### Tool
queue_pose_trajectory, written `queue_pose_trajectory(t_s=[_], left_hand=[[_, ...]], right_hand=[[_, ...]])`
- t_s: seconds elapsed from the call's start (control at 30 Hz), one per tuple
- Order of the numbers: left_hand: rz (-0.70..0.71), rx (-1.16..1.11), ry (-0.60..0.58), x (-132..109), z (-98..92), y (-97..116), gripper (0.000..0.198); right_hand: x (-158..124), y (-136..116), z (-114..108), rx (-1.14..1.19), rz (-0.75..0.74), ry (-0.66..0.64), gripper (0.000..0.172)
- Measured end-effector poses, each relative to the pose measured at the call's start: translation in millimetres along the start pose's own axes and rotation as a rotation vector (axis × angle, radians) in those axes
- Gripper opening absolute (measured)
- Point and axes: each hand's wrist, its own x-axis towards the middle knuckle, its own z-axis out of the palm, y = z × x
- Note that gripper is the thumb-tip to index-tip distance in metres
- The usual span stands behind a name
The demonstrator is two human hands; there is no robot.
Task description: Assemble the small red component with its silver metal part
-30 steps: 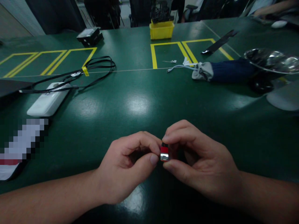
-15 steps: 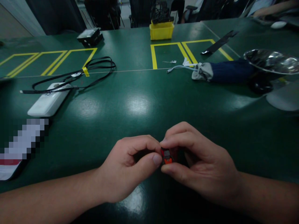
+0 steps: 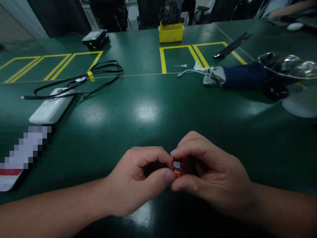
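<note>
Both of my hands meet low over the dark green table (image 3: 153,112), near its front edge. Between them is a small red and silver part (image 3: 176,167), mostly hidden by fingertips. My left hand (image 3: 137,180) pinches it from the left with thumb and curled forefinger. My right hand (image 3: 210,173) grips it from the right, fingers curled over the top and thumb underneath. What the part is I cannot make out.
A white power bank (image 3: 51,107) and a looped black cable (image 3: 81,79) lie at the left. A yellow bin (image 3: 171,31) stands at the back. A grey and navy pouch (image 3: 237,75), a shiny metal bowl (image 3: 287,64) and a white disc (image 3: 300,104) sit at the right.
Both hands have sunk slightly toward the table's front edge. The small part has been turned between the fingertips, so less of its red and silver face shows.
</note>
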Motion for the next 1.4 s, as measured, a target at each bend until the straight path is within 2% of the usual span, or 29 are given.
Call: queue_pose_trajectory(t_s=[0.3,0.5,0.9,1.4], left_hand=[[0.001,0.052,0.033,-0.6,1.4,1.6,0.009],[-0.021,0.107,0.051,0.8,1.8,3.2,0.005],[-0.070,-0.121,0.174,-2.1,6.0,-4.0,0.015],[-0.096,-0.184,0.203,-0.9,5.6,-4.1,0.016]], right_hand=[[-0.7,1.2,1.7,0.083,0.036,-0.037,0.040],[-0.8,-5.0,-0.3,0.086,0.053,-0.086,0.030],[1.3,-2.7,5.1,0.028,0.046,0.002,0.021],[-1.0,-1.6,4.0,0.023,0.060,0.009,0.026]])
